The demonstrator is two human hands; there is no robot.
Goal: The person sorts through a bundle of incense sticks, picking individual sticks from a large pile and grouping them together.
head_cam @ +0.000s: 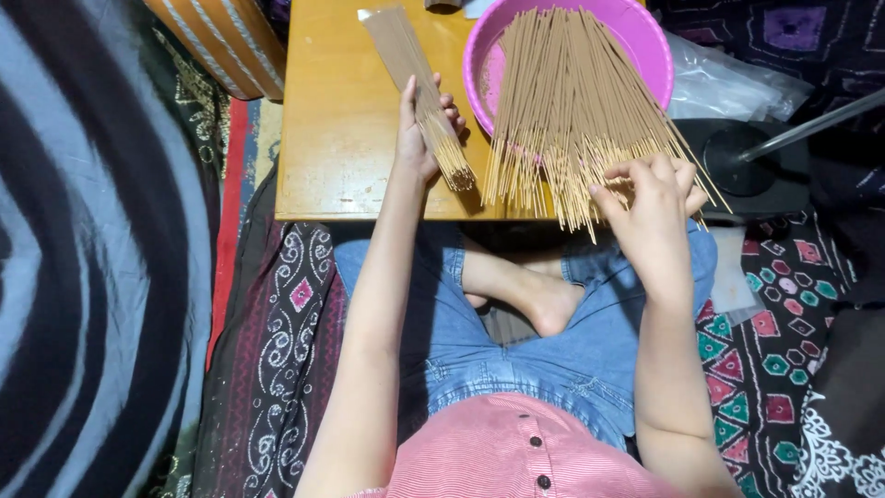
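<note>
The left hand [421, 129] is closed around a bundle [419, 88] of thin brown sticks, fingers wrapped over the top and thumb underneath, gripping it near its lower end. The bundle lies slanted on the table [341, 120], its far end pointing up toward the table's back edge and its cut ends fanning slightly just below the hand, near the front edge. The right hand [653, 207] is half closed, fingertips pinched together on a few sticks at the near end of the loose pile [572, 101]; how many it pinches is too fine to tell. The pile spreads like a fan out of a pink bowl [654, 51], its upper ends resting inside the bowl and its lower ends overhanging the table's front edge above the lap. The bowl sits at the table's back right part, just beside the bundle, with a narrow strip of bare wood between the two. The left half of the table is open wood, giving the left hand room to that side; the right hand works right at the front edge, with the sticks crowding it from above. To the right of the table a black stand base [756, 166] with a metal rod lies near the pile's tips, and a clear plastic bag [728, 88] sits behind it. The sticks are uniform, straight and tan, darker along the coated lengths. Patterned cloth [277, 350] covers the floor around the crossed legs.
</note>
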